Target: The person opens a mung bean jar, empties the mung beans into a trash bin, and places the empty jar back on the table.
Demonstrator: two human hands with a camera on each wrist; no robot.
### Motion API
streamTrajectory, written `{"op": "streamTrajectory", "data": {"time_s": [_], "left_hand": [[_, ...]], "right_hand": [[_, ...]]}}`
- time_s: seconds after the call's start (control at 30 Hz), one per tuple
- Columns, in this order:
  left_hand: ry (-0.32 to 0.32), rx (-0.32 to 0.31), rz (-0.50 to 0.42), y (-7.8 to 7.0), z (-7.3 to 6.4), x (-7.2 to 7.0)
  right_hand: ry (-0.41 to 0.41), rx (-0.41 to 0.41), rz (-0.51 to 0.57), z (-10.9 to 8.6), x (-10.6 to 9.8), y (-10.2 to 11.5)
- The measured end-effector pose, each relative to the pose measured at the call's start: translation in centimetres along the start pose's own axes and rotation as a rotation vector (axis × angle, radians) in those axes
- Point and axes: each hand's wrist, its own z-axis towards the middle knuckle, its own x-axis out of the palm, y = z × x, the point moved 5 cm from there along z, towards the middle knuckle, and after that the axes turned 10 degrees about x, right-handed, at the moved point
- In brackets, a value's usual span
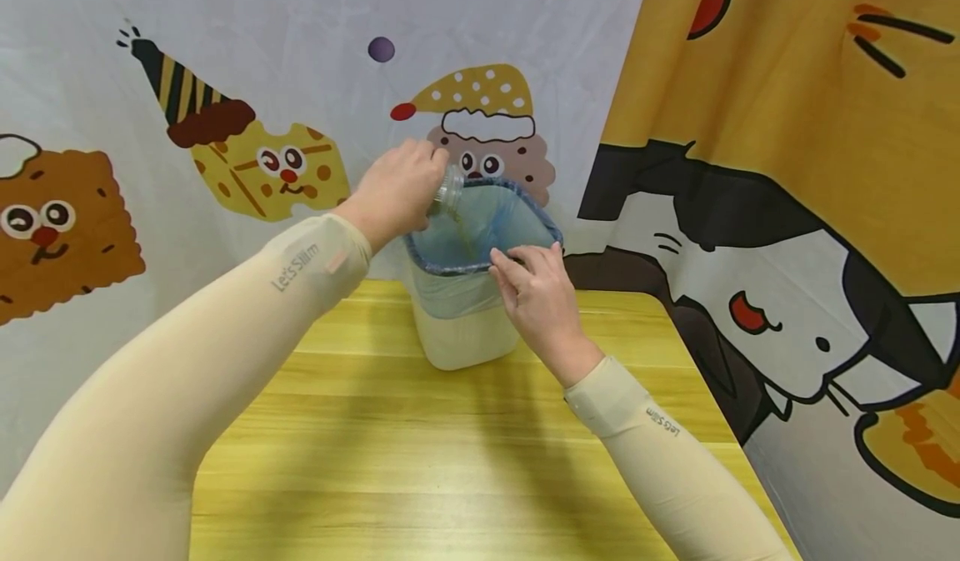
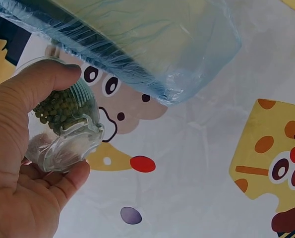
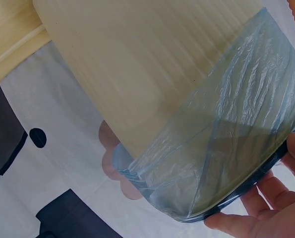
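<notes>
My left hand (image 1: 397,190) grips a small clear jar (image 1: 448,191) tipped over the mouth of a cream trash bin (image 1: 467,340). Small green beans (image 2: 58,110) sit inside the jar in the left wrist view. A thin greenish streak (image 1: 462,232) runs below the jar's mouth, inside the bin. A blue translucent bag (image 1: 457,294) lines the bin and folds down over its outside. At the near right of the rim, my right hand (image 1: 538,294) pinches the bag-covered edge, thumb and fingers (image 3: 231,223) on either side.
The bin stands near the back of a yellow wood-grain table (image 1: 435,461). Close behind hangs a white curtain (image 1: 300,44) with cartoon prints. A yellow curtain part (image 1: 750,86) with a cartoon cat is at the right, beside the table's edge.
</notes>
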Motion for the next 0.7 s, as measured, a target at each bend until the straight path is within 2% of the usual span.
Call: {"op": "streamTrajectory", "data": {"time_s": [0.23, 0.7], "left_hand": [[-0.011, 0.036, 0.058, -0.29, 0.08, 0.00], [-0.080, 0.114, 0.159, -0.95, 0.35, 0.03]], "right_hand": [[0.011, 0.006, -0.006, -0.05, -0.14, 0.09], [0.007, 0.008, -0.001, -0.22, -0.04, -0.08]]}}
